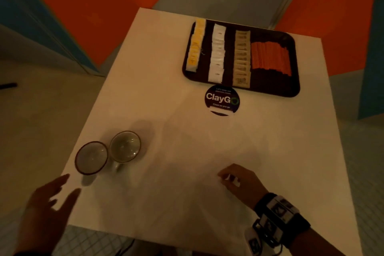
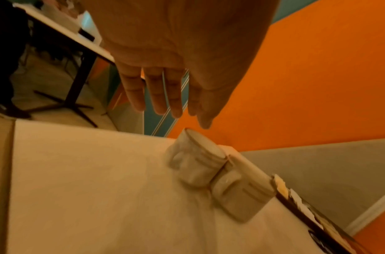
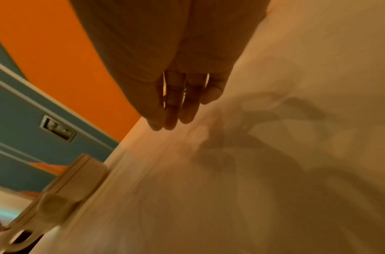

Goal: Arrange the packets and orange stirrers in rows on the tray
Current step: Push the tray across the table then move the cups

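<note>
A dark tray (image 1: 272,90) lies at the far right of the white table (image 1: 187,147). On it run a row of yellow packets (image 1: 196,45), a row of white packets (image 1: 217,53), a row of brown packets (image 1: 242,58) and a block of orange stirrers (image 1: 270,57). My left hand (image 1: 68,185) hovers at the near left corner with fingers spread and straight (image 2: 169,96), just short of two mugs, holding nothing. My right hand (image 1: 228,178) is low over the near right of the table, fingers relaxed (image 3: 174,110) and empty. Both hands are far from the tray.
Two pale mugs (image 1: 91,158) (image 1: 125,146) stand side by side at the near left; they show in the left wrist view (image 2: 198,165). A round dark "ClayGo" sticker (image 1: 222,100) is on the table before the tray. Orange and blue walls surround the table.
</note>
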`<action>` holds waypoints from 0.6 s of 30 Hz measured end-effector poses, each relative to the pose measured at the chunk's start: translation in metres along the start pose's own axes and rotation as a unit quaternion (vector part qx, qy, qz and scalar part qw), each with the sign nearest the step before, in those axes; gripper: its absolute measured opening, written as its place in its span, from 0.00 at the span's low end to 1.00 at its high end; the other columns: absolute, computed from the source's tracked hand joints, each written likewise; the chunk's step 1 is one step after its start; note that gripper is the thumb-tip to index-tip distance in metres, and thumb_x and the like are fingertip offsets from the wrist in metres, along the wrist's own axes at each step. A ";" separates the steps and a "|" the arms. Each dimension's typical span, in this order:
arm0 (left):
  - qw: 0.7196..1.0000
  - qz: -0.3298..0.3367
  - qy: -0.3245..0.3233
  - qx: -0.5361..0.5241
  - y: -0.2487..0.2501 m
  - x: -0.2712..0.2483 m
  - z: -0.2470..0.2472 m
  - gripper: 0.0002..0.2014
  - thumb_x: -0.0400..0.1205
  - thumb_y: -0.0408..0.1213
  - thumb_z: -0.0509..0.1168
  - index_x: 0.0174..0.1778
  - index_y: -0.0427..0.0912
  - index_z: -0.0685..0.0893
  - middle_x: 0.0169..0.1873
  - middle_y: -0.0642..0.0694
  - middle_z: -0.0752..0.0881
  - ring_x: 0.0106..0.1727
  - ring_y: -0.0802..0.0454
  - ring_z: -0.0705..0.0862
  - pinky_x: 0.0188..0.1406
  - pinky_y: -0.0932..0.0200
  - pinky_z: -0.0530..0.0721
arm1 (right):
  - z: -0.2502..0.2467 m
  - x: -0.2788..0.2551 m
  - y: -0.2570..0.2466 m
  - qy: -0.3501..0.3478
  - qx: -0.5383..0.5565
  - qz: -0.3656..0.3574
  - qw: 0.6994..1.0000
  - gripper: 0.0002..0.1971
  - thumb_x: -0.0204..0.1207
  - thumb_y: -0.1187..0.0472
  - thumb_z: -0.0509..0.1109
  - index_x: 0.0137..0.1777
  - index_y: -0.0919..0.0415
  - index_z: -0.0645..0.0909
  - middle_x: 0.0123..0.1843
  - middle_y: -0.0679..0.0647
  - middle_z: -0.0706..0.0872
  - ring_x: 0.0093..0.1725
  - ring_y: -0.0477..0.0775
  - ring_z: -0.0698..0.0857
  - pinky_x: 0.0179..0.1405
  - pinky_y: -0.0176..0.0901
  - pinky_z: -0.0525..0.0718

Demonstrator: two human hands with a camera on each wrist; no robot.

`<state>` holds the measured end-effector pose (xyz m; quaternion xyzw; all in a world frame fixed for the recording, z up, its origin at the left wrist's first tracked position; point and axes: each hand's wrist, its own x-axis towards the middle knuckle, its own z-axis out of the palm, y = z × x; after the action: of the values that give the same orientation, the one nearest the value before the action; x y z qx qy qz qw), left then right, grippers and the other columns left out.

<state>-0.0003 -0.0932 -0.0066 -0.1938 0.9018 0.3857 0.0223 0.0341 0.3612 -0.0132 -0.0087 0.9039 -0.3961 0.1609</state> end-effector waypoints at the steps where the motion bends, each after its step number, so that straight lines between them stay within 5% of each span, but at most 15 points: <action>1: 0.999 -0.029 -0.018 0.013 0.013 -0.001 0.002 0.22 0.73 0.38 0.72 0.63 0.47 0.79 0.63 0.43 0.78 0.55 0.55 0.80 0.53 0.55 0.81 | 0.010 0.005 -0.011 -0.012 -0.003 -0.002 1.000 0.13 0.73 0.52 0.63 0.52 0.54 0.84 0.45 0.47 0.82 0.40 0.33 0.77 0.42 0.18 0.69; 3: 0.997 -0.044 -0.057 0.021 0.023 0.001 0.007 0.20 0.73 0.36 0.73 0.60 0.42 0.80 0.60 0.41 0.81 0.56 0.43 0.81 0.53 0.46 0.80 | 0.032 0.017 -0.033 -0.040 -0.005 -0.008 0.999 0.12 0.75 0.53 0.64 0.55 0.54 0.83 0.46 0.49 0.82 0.41 0.40 0.77 0.45 0.25 0.71; 5: 0.994 -0.060 -0.092 0.006 0.028 0.010 0.008 0.17 0.72 0.38 0.73 0.56 0.40 0.82 0.53 0.41 0.83 0.51 0.43 0.82 0.49 0.47 0.80 | 0.055 0.031 -0.060 -0.060 0.006 -0.012 0.998 0.11 0.77 0.56 0.65 0.57 0.55 0.82 0.45 0.47 0.78 0.42 0.45 0.76 0.47 0.31 0.73; 7: 0.991 -0.059 -0.117 0.001 0.027 0.019 0.008 0.16 0.71 0.39 0.74 0.53 0.39 0.83 0.48 0.42 0.84 0.46 0.45 0.82 0.44 0.51 0.79 | 0.079 0.046 -0.090 -0.082 0.017 -0.012 0.996 0.12 0.78 0.58 0.66 0.61 0.54 0.81 0.45 0.46 0.76 0.42 0.45 0.75 0.46 0.25 0.71; 10: 0.989 -0.009 -0.146 -0.019 0.024 0.031 0.003 0.13 0.71 0.33 0.74 0.49 0.35 0.84 0.45 0.42 0.84 0.41 0.50 0.82 0.33 0.67 0.79 | 0.111 0.066 -0.132 -0.138 0.046 -0.010 0.989 0.18 0.78 0.56 0.65 0.69 0.50 0.75 0.46 0.45 0.75 0.44 0.44 0.74 0.45 0.19 0.69; 14: 0.983 0.052 -0.177 0.001 0.022 0.053 0.000 0.10 0.71 0.29 0.74 0.46 0.31 0.85 0.44 0.41 0.83 0.35 0.64 0.79 0.33 0.82 0.76 | 0.139 0.086 -0.165 -0.177 0.133 0.033 0.975 0.24 0.76 0.55 0.68 0.72 0.50 0.71 0.51 0.46 0.79 0.48 0.46 0.78 0.56 0.38 0.77; 18: 0.969 0.102 -0.222 0.022 0.024 0.071 0.001 0.06 0.72 0.32 0.73 0.33 0.40 0.82 0.41 0.45 0.80 0.39 0.53 0.79 0.35 0.76 0.73 | 0.154 0.101 -0.181 -0.170 0.272 0.100 0.942 0.17 0.74 0.60 0.70 0.62 0.60 0.76 0.47 0.49 0.83 0.39 0.49 0.82 0.41 0.42 0.82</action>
<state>-0.0748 -0.1012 -0.0047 -0.0096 0.8976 0.3990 0.1870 -0.0359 0.1129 -0.0099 0.0587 0.7172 -0.6011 0.3476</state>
